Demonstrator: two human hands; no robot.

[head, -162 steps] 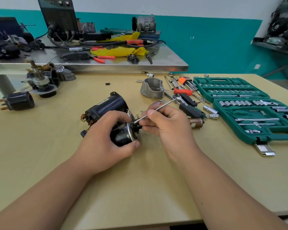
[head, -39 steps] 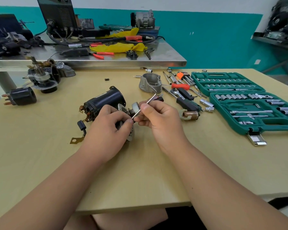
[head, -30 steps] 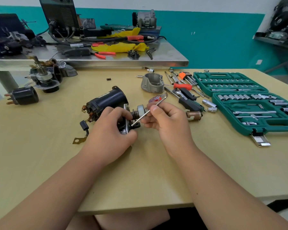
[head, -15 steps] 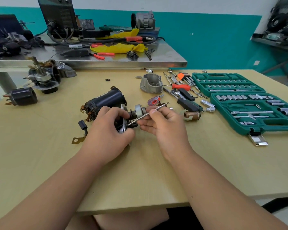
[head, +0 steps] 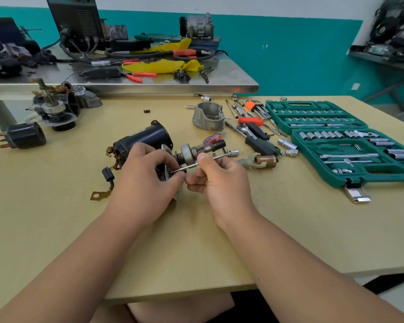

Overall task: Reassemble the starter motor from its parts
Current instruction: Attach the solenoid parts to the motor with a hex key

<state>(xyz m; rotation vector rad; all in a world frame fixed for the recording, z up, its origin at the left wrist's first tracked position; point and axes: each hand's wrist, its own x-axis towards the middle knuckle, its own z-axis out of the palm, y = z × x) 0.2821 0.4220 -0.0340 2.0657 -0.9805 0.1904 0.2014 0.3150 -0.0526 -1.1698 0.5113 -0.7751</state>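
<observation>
The black starter motor body (head: 147, 138) lies on the wooden table (head: 56, 229), its shaft and pinion gear (head: 187, 153) pointing right. My left hand (head: 145, 180) grips its front end, fingers curled over the plate there. My right hand (head: 222, 180) pinches a long thin metal bolt (head: 217, 157), whose tip meets the plate beside my left fingers. A grey nose housing (head: 208, 116) stands behind. A plunger with a fork lever (head: 260, 161) lies to the right. The black solenoid (head: 23, 136) sits at far left.
An open green socket set case (head: 350, 145) fills the right side. Ratchets, hex keys and loose sockets (head: 254, 127) lie between it and the housing. Another dismantled motor assembly (head: 54, 110) sits at back left. A steel bench (head: 126, 82) with cables and pliers stands behind.
The motor has been turned in my left hand and set lower, so its shaft and pinion show on the right. My right hand has lowered the bolt to a flatter angle against the plate.
</observation>
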